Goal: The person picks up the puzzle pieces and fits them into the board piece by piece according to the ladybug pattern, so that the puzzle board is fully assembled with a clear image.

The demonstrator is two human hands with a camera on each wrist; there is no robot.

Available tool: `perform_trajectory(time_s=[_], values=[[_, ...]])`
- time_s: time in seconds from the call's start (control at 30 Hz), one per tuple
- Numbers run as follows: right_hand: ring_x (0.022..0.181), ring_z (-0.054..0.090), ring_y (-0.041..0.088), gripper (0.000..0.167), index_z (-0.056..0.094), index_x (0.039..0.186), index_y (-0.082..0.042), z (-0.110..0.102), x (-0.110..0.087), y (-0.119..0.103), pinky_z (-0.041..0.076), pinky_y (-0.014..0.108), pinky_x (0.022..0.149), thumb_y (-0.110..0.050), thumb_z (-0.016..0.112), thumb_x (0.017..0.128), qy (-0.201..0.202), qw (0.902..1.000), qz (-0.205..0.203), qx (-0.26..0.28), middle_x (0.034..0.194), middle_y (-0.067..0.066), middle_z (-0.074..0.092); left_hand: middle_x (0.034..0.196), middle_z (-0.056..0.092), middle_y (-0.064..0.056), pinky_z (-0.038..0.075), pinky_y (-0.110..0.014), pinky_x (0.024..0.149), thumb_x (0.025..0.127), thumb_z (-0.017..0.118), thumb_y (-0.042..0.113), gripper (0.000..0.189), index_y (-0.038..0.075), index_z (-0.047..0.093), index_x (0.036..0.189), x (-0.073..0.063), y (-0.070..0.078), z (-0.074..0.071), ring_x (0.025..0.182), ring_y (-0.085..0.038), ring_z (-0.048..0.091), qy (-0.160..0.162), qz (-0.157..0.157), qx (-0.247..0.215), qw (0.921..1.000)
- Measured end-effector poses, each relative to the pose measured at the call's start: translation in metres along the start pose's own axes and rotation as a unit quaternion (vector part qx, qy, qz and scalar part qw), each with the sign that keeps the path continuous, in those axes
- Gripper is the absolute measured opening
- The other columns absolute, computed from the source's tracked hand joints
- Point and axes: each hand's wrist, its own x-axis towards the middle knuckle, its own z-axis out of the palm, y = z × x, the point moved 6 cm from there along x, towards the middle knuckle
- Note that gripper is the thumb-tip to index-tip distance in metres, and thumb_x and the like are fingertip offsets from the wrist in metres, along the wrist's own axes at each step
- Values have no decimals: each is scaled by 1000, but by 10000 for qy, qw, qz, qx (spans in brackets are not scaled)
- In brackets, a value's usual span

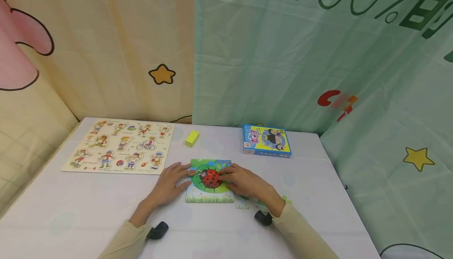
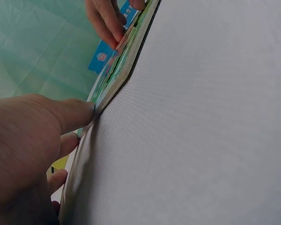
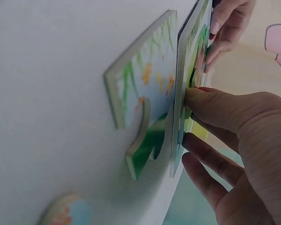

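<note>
A square ladybug jigsaw puzzle (image 1: 208, 196) lies on the white table in front of me, a red spotted ladybug at its middle and printed grass along its near edge. My left hand (image 1: 170, 183) rests at its left edge, thumb and fingers spread and touching the rim. From the other side, my right hand (image 1: 247, 181) reaches over the right edge, its fingertips on the ladybug's right part and the thumb lower down on the board. Beside the right hand lies a loose puzzle piece (image 3: 147, 75) with grass and orange flowers, partly under that wrist in the head view.
Another loose piece (image 3: 68, 211) shows at the bottom of the right wrist view. At the back left lies a large board of sports figures (image 1: 116, 145). A yellow block (image 1: 192, 138) stands behind the puzzle, and a blue and yellow box (image 1: 267, 140) lies at the back right.
</note>
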Motion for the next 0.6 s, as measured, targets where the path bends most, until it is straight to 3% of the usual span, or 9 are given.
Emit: perform_trajectory(time_s=[0.27,0.6], values=[[121,55,19,32,68,131,-14,-2,2,-1,45,37,111,-18,64,99,-66,9999,77,57,136,-1,63,149,52,-12,23,-63,117,96,66,17,33,18,67,129,0,0,-2,145,-46,32,24,56,32,10000],[120,56,19,34,68,130,-13,0,3,-1,47,35,108,-26,65,99,4,10000,28,86,136,-1,63,148,53,-10,28,-62,116,95,69,18,34,19,66,128,1,3,-3,142,-43,37,54,249,407,9988]])
